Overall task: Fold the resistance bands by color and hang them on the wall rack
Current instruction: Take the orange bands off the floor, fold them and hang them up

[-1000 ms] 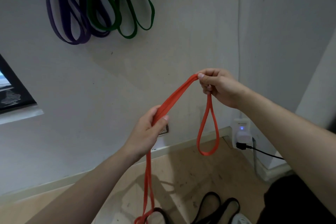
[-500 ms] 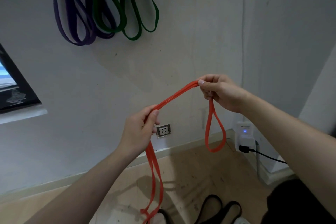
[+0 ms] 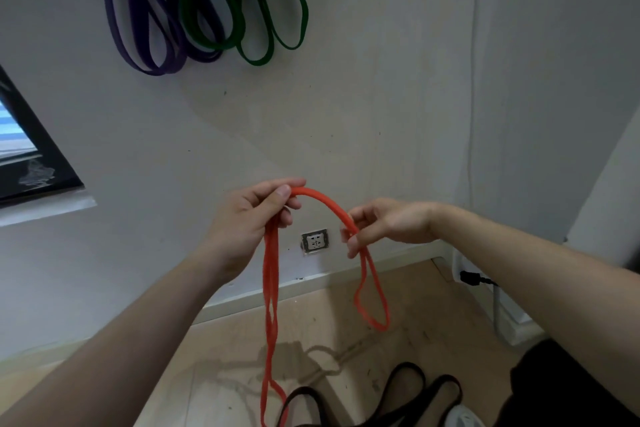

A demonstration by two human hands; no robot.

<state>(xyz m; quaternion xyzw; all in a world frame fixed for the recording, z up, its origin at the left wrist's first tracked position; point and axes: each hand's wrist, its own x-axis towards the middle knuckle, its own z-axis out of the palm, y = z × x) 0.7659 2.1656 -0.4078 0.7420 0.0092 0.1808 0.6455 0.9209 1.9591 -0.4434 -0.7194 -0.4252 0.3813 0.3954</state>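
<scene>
While my left hand (image 3: 252, 218) clasps the one red band (image 3: 270, 288) at centre frame and my right hand (image 3: 384, 222) pinches its arch, two loops dangle. At the upper left hang purple bands (image 3: 138, 28) and green bands (image 3: 263, 28), their tops cut off and count unclear. Black bands (image 3: 408, 392) at the bottom are cropped.

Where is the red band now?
Centre of the head view, the red band arches between the left hand and the right hand, in front of the wall socket; its loops hang toward the floor.
</scene>
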